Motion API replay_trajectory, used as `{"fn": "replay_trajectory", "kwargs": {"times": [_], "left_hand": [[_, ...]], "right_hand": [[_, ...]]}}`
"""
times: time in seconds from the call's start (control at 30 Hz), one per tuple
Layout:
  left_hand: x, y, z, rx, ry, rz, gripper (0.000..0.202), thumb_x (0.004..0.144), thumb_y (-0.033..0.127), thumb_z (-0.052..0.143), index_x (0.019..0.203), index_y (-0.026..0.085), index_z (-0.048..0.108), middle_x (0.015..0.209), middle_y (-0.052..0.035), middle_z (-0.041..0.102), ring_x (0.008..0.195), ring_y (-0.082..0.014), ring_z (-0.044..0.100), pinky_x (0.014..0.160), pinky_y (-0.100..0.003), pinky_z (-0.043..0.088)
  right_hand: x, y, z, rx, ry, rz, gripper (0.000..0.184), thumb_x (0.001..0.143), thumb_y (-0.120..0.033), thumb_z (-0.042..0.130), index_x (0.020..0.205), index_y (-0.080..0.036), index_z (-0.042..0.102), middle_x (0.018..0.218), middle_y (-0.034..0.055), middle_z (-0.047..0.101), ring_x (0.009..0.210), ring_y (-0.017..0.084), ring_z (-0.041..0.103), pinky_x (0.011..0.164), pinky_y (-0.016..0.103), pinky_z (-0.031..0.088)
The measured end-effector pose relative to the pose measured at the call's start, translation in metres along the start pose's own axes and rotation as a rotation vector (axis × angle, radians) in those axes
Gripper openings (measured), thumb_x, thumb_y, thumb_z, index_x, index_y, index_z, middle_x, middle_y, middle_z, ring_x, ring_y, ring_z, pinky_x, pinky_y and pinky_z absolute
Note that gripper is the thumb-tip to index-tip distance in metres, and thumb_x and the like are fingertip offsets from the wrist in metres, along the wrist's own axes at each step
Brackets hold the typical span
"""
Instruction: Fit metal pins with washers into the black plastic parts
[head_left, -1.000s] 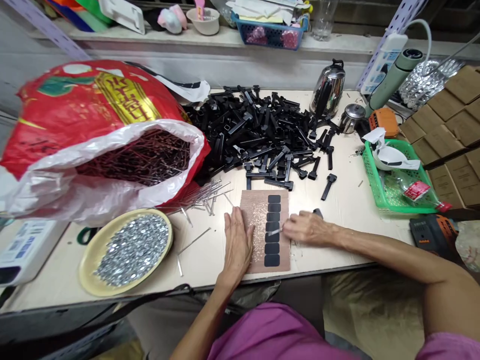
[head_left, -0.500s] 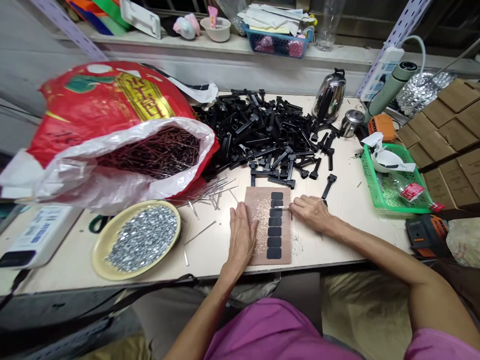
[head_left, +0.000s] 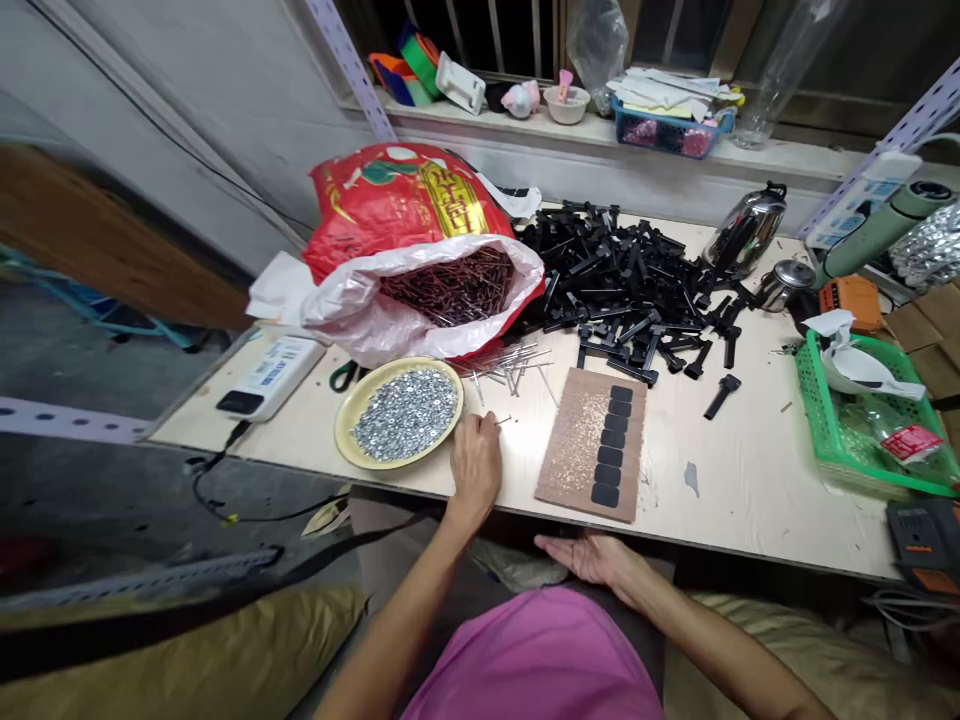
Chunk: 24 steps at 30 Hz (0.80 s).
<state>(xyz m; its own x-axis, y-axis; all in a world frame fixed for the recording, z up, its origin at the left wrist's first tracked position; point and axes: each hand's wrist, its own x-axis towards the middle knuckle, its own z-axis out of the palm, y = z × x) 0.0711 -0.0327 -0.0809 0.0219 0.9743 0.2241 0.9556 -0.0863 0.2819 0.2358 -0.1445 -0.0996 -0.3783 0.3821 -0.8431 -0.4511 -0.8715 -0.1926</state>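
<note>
My left hand (head_left: 478, 462) rests on the table just right of a yellow bowl (head_left: 346, 440) of small silvery metal pieces. Its fingers are curled closed over a thin metal rod (head_left: 505, 420), whose end sticks out at the fingertips. Below the table's front edge, my right hand (head_left: 589, 557) is turned palm up, fingers stretched out and holding nothing. A brown board (head_left: 559, 475) lies near that edge, with a column of black rounded patches (head_left: 611, 457) and pale specks on it. Several more loose rods (head_left: 514, 365) lie behind my left hand.
Behind the bowl, a red bag (head_left: 405, 215) lies open, full of dark thin rods. A heap of black plastic parts (head_left: 615, 270) fills the back middle. A metal pot (head_left: 750, 235), a green basket (head_left: 825, 440) and a power tool (head_left: 926, 545) stand right; a white device (head_left: 274, 375) lies left.
My left hand has left the board and moved left to the loose rods by the bowl. My right hand has drawn back from the board to below the table edge and opened. The view has swung left.
</note>
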Motion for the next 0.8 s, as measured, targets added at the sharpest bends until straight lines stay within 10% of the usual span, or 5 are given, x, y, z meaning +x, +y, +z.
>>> {"fn": "replay_trajectory", "kwargs": {"times": [0.23, 0.4, 0.47, 0.6, 0.8], "left_hand": [[0.007, 0.004, -0.004, -0.015, -0.037, -0.009, 0.027, 0.09, 0.017, 0.039, 0.086, 0.015, 0.065, 0.085, -0.0113, 0.058, 0.078, -0.0242, 0.058, 0.06, -0.03, 0.041], [0.018, 0.02, -0.006, -0.122, -0.026, -0.018, 0.024, 0.088, 0.022, 0.046, 0.103, 0.016, 0.063, 0.095, -0.0107, 0.058, 0.077, -0.0228, 0.06, 0.057, -0.03, 0.042], [0.026, 0.028, -0.007, -0.139, -0.067, -0.067, 0.024, 0.088, 0.022, 0.046, 0.103, 0.015, 0.063, 0.097, -0.0115, 0.057, 0.077, -0.0235, 0.061, 0.056, -0.03, 0.042], [0.044, 0.043, -0.005, -0.265, -0.089, -0.098, 0.024, 0.088, 0.023, 0.044, 0.102, 0.015, 0.062, 0.098, -0.012, 0.059, 0.077, -0.0236, 0.062, 0.06, -0.032, 0.045], [0.077, 0.06, 0.012, -0.802, -0.044, -0.166, 0.02, 0.082, 0.035, 0.049, 0.076, 0.02, 0.06, 0.076, -0.0057, 0.065, 0.071, -0.0215, 0.061, 0.068, -0.033, 0.047]], "right_hand": [[-0.086, -0.009, 0.014, -0.463, -0.435, 0.073, 0.052, 0.073, -0.055, 0.069, 0.099, -0.011, 0.06, 0.083, 0.0086, 0.067, 0.063, 0.016, 0.066, 0.062, 0.03, 0.052], [-0.108, -0.106, 0.04, -1.256, 0.288, -0.966, 0.025, 0.092, -0.034, 0.049, 0.084, -0.015, 0.064, 0.08, 0.0051, 0.066, 0.073, 0.015, 0.063, 0.07, 0.03, 0.048], [-0.091, -0.15, 0.052, -1.522, 0.543, -1.119, 0.022, 0.093, -0.024, 0.046, 0.085, -0.015, 0.064, 0.087, 0.0073, 0.068, 0.079, 0.017, 0.063, 0.073, 0.03, 0.047], [-0.047, -0.215, 0.078, -1.852, 0.937, -0.912, 0.03, 0.094, -0.03, 0.044, 0.088, -0.014, 0.068, 0.096, 0.0139, 0.07, 0.092, 0.024, 0.066, 0.073, 0.031, 0.045], [-0.018, -0.23, 0.11, -1.91, 0.973, -0.665, 0.023, 0.088, -0.027, 0.053, 0.097, -0.011, 0.068, 0.1, 0.0157, 0.07, 0.094, 0.024, 0.067, 0.07, 0.028, 0.046]]}}
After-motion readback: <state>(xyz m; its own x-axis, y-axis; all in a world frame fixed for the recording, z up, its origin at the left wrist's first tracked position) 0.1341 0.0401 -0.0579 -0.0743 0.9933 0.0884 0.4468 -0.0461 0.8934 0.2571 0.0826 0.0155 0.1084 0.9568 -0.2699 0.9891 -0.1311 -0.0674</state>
